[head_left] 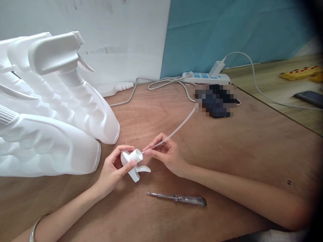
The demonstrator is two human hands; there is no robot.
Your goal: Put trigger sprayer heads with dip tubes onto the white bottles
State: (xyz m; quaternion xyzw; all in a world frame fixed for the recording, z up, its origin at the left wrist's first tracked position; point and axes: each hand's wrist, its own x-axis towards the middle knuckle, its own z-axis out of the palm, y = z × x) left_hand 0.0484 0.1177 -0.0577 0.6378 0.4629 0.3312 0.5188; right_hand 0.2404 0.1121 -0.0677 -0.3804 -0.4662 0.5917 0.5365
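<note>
My left hand (114,168) is closed around a white trigger sprayer head (133,163), held just above the wooden table (247,144). My right hand (168,154) pinches a thin translucent dip tube (176,129) close to where it meets the sprayer's threaded cap. The tube runs up and to the right from the cap. A clear-handled screwdriver (178,198) lies on the table in front of both hands, untouched.
Several white spray bottles (58,111) with trigger heads lie piled at the left. A white power strip (205,77) with a charger and cables sits at the back. A dark pixelated object (217,100) lies near it. A phone (309,98) and yellow item (300,72) rest on the neighbouring table.
</note>
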